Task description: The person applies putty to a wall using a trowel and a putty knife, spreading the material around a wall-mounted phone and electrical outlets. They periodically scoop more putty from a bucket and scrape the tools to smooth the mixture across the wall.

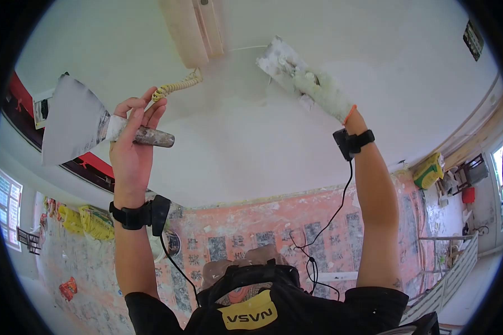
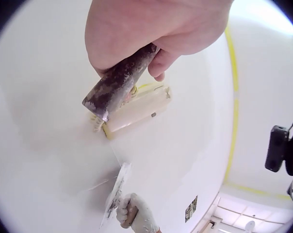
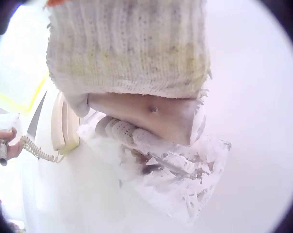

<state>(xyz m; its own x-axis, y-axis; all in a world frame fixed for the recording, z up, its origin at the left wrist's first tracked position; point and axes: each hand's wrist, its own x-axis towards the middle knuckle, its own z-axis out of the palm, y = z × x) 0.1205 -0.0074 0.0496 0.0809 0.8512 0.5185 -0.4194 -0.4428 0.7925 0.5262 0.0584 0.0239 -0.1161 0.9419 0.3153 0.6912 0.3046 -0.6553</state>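
My bare left hand [image 1: 133, 145] grips a wide scraper [image 1: 75, 120] by its worn handle [image 2: 120, 82], the blade out to the left in the head view. Its fingertips are at a yellowish coiled cord [image 1: 179, 86], which hangs from a beige wall handset unit [image 1: 187, 33]; whether they pinch it is hard to tell. My right hand [image 1: 324, 92], in a white knitted glove [image 3: 127, 48], holds a trowel [image 1: 276, 58] at the pale wall. White paste coats the trowel [image 3: 185, 179] and the glove. In the left wrist view, the gloved fingers curl round the trowel's handle [image 2: 130, 216].
A patterned, paste-spotted floor covering [image 1: 235, 223] lies below the wall. Yellow bags [image 1: 95, 221] stand at the left, another yellow-green bag [image 1: 428, 172] at the right. A metal rack [image 1: 447, 273] is at lower right. Black cables [image 1: 313, 262] run from both wrist cameras.
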